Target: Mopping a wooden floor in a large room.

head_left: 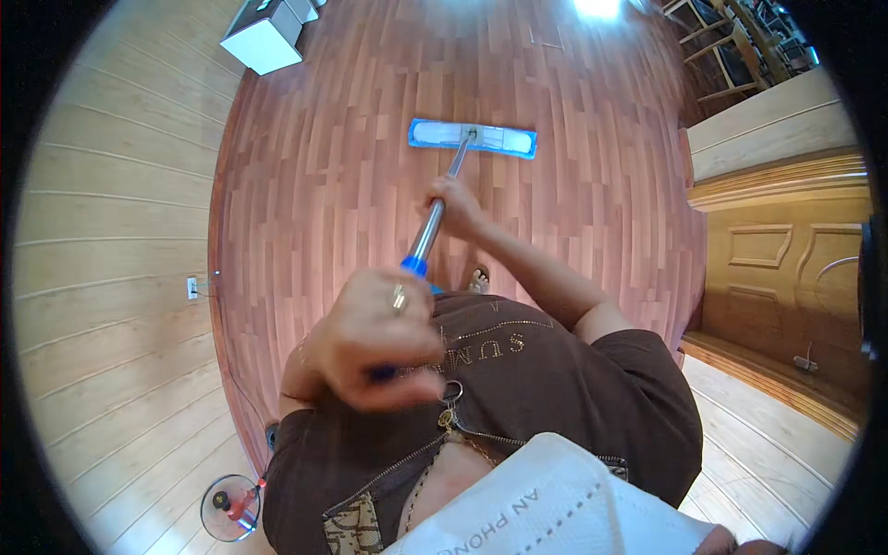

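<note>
We grip the mop pole (428, 231): L hand (384, 338) (blurred) at blue grip (414, 266) nr ctr, R hand (453, 205) further twd 12 o'clock. Flat mop head (435, 135) on wood flr (583, 213) at 12. White cabinet (264, 48) approx 11, wooden door (768, 268) at 3.

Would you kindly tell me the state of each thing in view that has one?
Left grip: closed around the mop pole, blurred.
Right grip: closed around the mop pole, lower down.
Mop pole: slanted, held in both grips.
Mop head: lying flat on the floor.
Door: looks shut.
Wall outlet: seemingly plugged into.
Shirt zip: partly open.
</note>
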Action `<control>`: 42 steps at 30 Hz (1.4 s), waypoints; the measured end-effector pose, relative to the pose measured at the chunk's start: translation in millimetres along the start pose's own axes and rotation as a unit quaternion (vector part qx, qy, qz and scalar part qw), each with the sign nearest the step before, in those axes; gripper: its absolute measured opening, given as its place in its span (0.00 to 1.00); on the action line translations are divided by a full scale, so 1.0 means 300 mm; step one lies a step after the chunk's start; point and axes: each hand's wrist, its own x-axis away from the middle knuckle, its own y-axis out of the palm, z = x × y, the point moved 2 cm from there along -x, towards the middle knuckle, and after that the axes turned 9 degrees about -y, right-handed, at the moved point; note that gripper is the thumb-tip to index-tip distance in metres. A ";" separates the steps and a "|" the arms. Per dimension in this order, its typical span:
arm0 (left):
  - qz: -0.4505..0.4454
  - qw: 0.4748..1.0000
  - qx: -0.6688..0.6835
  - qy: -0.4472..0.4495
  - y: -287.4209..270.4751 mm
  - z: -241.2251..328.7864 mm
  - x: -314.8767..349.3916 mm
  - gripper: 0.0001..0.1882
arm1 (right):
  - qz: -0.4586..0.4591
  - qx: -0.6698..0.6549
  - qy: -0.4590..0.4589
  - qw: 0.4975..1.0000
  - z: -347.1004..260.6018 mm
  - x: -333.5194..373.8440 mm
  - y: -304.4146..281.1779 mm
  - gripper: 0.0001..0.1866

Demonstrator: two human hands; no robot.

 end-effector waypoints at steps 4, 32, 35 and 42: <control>-0.082 0.989 0.082 0.089 -0.079 0.024 -0.037 0.19 | -0.020 -0.030 0.079 0.996 -0.099 -0.032 -0.014 0.08; -0.063 0.986 -0.022 0.151 -0.658 -0.569 -0.567 0.19 | -0.093 0.085 0.075 0.989 0.719 -0.650 -0.104 0.07; -0.142 0.965 0.024 0.218 -0.711 -0.549 -0.586 0.21 | -0.078 0.035 0.098 0.992 0.594 -0.720 -0.115 0.07; -0.061 0.972 0.004 0.226 -0.782 -0.706 -0.708 0.19 | -0.055 0.051 0.101 0.992 0.789 -0.829 -0.150 0.12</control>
